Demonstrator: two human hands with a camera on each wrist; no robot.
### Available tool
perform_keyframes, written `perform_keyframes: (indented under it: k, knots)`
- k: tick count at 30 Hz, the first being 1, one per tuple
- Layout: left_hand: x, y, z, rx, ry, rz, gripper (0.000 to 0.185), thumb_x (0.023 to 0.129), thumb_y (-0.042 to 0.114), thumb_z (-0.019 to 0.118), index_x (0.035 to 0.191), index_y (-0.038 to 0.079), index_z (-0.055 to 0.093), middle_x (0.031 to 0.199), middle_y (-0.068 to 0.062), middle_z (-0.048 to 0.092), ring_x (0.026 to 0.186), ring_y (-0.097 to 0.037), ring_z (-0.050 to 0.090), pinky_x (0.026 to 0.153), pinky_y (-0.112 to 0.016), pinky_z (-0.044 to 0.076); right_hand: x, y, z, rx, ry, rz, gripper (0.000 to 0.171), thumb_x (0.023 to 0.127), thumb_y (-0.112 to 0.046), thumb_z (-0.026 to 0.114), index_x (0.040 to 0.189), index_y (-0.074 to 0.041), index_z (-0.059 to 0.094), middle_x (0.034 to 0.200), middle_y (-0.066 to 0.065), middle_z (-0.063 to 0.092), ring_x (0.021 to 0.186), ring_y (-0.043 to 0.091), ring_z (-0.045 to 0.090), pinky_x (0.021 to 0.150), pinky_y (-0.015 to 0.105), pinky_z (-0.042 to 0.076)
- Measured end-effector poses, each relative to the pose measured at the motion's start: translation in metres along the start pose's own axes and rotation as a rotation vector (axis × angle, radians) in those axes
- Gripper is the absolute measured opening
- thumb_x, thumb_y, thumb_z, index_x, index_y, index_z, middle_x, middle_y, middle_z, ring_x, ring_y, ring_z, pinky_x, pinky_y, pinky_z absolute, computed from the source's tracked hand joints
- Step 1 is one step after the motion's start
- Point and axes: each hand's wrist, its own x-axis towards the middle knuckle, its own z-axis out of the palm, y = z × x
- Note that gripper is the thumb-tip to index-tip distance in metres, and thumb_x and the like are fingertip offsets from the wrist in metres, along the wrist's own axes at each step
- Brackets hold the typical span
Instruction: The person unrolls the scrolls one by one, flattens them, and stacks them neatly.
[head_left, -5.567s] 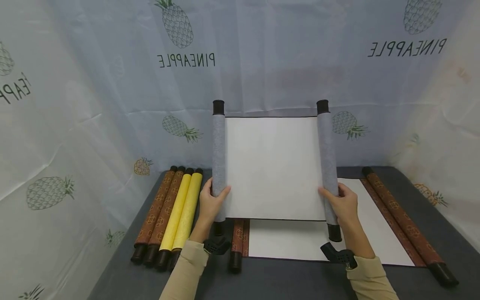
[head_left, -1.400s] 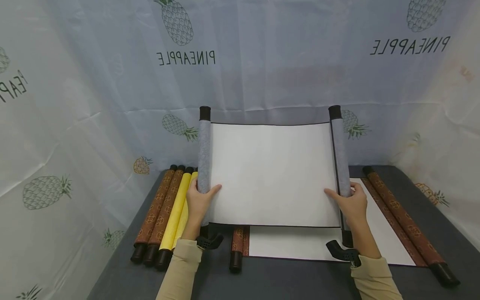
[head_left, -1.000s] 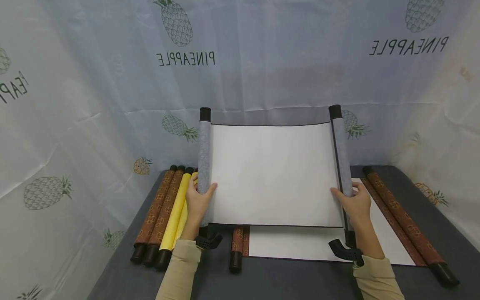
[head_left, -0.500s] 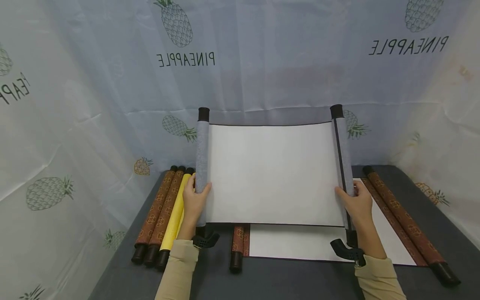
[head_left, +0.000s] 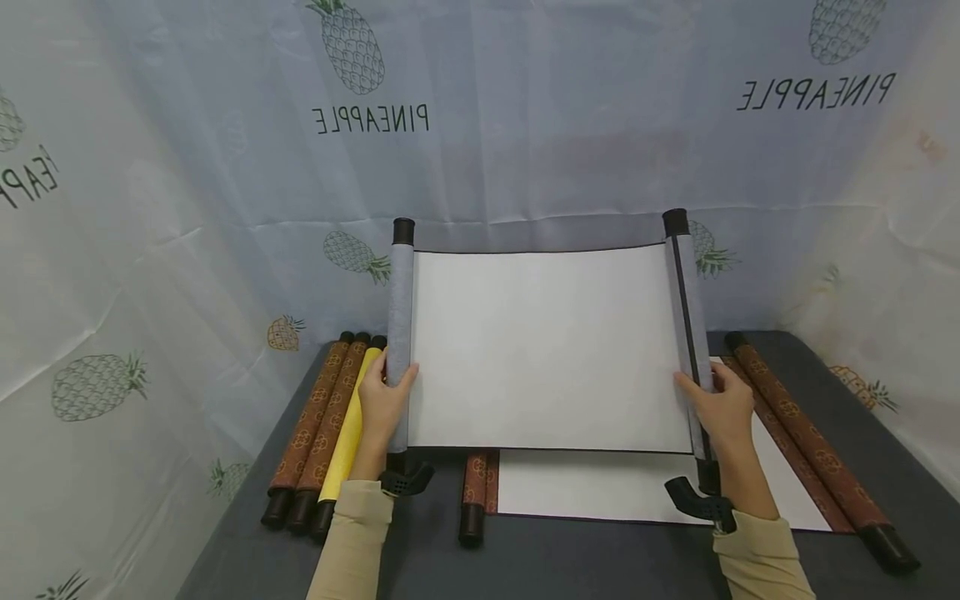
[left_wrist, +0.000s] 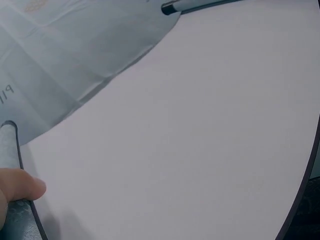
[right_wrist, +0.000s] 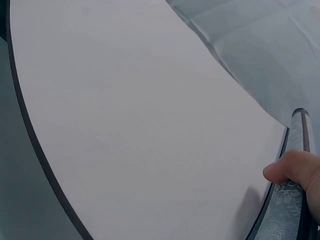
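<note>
A dark grey table [head_left: 585,558] stood before a pale pineapple-print backdrop [head_left: 187,167]. Both hands gripped the grey-rollered white paper scroll [head_left: 547,350], held upright above an unrolled brown-bordered scroll [head_left: 637,492]: left hand [head_left: 382,404] curled round one roller, right hand [head_left: 723,408] round the other. It had spread wider than before. Rolled brown and yellow scrolls [head_left: 330,425] lay just left; bare table lay nearest the person.

head cam above, facing fwd/down, wrist cams close-up, all share white scroll sheet [head_left: 547,350]
</note>
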Motion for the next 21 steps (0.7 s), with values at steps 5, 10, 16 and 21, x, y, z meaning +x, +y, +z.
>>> perform_keyframes:
  k: [5,10,16,21]
  knots:
    - [-0.0003,0.0012,-0.0026,-0.038,-0.018,-0.028,0.054,0.088,0.009,0.068,0.136,-0.005,0.049,0.13,-0.026,0.058,0.119,-0.034,0.059,0.097,-0.047,0.051,0.0,-0.001,0.0004,0.006,-0.008,0.01,0.056,0.091,-0.034,0.063,0.138,-0.006,0.05,0.125,0.019,0.059,0.088,0.006,0.05,0.063,0.011,0.037]
    - [0.0004,0.0018,-0.0061,-0.061,-0.049,-0.028,0.058,0.09,0.007,0.064,0.141,-0.007,0.041,0.139,-0.029,0.051,0.13,-0.041,0.05,0.105,-0.054,0.043,0.0005,-0.0005,-0.0003,-0.011,-0.024,-0.006,0.057,0.093,-0.036,0.06,0.139,-0.005,0.049,0.125,0.023,0.059,0.086,0.008,0.05,0.064,0.014,0.037]
    - [0.0016,0.0009,-0.0071,-0.045,-0.061,-0.019,0.061,0.093,0.009,0.06,0.147,-0.003,0.034,0.144,-0.028,0.046,0.13,-0.041,0.049,0.104,-0.056,0.042,0.0006,-0.0015,0.0002,-0.018,-0.074,-0.005,0.055,0.098,-0.033,0.05,0.141,0.0,0.042,0.125,0.028,0.056,0.087,0.018,0.053,0.067,0.027,0.04]
    - [0.0023,0.001,-0.0072,-0.01,-0.066,-0.04,0.062,0.095,0.014,0.056,0.149,0.0,0.029,0.147,-0.026,0.043,0.132,-0.04,0.047,0.106,-0.056,0.04,-0.0004,-0.0022,0.0009,-0.006,-0.106,-0.014,0.054,0.1,-0.032,0.046,0.141,0.003,0.039,0.123,0.027,0.053,0.089,0.022,0.05,0.072,0.034,0.039]
